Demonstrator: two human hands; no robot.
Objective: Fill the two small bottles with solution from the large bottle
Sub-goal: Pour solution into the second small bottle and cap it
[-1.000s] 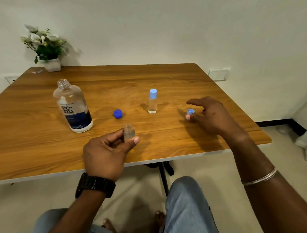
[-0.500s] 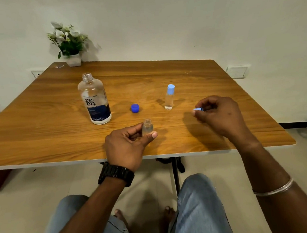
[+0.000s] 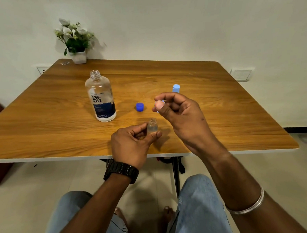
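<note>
Wood-grain brown tabletop with a pale edge (image 3: pixel 43 132) carries everything in play. At its centre the left hand (image 3: pixel 131 146), wearing a black watch (image 3: pixel 121 170), pinches a small clear uncapped bottle (image 3: pixel 152 125) between thumb and fingers, holding it upright with its open mouth showing. Just beyond it toward 1 o'clock the right hand (image 3: pixel 183 118), with a silver bangle (image 3: pixel 248 206) on its forearm, is raised above the table, and its thumb and forefinger are pressed onto a small light-blue cap (image 3: pixel 159 105), most of which they hide. Toward 10 o'clock from the small bottle stands the large clear bottle with a white and dark-blue label (image 3: pixel 102 97), upright and uncapped, with a low level of liquid in it. Between that bottle and the right hand, a round dark-blue cap (image 3: pixel 140 106) lies on the wood, apart from both. At 1 o'clock, mostly hidden behind the right hand's fingers, the second small bottle with a light-blue cap (image 3: pixel 176 88) shows only its top. Far off at 11 o'clock, on the table's back corner, sits a white pot of white flowers with green leaves (image 3: pixel 77 43)
</note>
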